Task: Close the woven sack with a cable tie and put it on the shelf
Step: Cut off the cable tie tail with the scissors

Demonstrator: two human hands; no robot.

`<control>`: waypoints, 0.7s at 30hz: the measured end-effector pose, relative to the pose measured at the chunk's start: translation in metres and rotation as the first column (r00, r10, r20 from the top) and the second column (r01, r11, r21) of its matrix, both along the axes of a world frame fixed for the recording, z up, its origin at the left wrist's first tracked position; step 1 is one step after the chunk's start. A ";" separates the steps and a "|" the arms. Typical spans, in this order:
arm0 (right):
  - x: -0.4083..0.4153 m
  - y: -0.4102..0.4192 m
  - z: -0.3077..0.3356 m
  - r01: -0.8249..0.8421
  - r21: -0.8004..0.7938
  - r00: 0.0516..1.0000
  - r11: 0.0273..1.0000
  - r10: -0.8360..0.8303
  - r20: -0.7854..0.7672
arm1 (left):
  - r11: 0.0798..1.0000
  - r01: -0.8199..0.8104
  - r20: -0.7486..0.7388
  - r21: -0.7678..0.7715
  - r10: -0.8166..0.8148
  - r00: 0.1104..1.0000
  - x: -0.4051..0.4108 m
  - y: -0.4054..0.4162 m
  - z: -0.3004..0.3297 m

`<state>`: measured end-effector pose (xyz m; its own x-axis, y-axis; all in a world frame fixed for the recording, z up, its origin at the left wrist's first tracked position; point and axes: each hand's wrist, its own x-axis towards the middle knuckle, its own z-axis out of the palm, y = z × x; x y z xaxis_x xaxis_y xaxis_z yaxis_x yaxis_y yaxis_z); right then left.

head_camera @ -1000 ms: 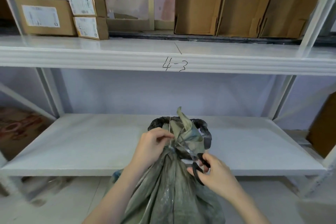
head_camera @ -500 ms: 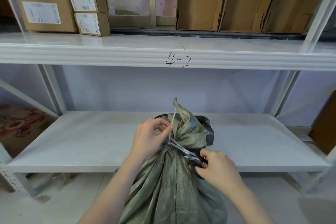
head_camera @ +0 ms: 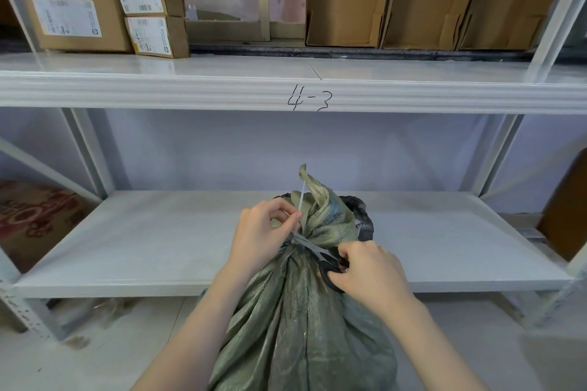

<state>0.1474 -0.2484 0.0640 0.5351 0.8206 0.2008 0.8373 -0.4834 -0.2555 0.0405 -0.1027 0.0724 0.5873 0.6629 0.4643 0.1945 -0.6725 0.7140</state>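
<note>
Head view is showing the woven sack (head_camera: 305,320) standing before the lower shelf's (head_camera: 158,251) front edge. Left hand (head_camera: 257,238) fingers are pinching the cable tie's (head_camera: 301,200) upright tail; right hand (head_camera: 365,270) is gripping scissors (head_camera: 320,255), whose blades are now lying across the tail's base, nearer than a second ago.

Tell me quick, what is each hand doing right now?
Left hand: closed, pinching the cable tie tail upright at the woven sack neck.
Right hand: closed on the scissors, blades at the tie.
</note>
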 end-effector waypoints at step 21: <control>-0.003 0.010 0.001 -0.050 0.020 0.996 0.999 0.051 -0.069 | 1.000 -0.002 0.003 0.015 0.002 1.000 0.001 0.000 -0.002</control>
<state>0.1439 -0.2388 0.0653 0.5064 0.8433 0.1800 0.8403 -0.4357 -0.3225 0.0420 -0.1027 0.0709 0.5843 0.6573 0.4760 0.1937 -0.6825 0.7047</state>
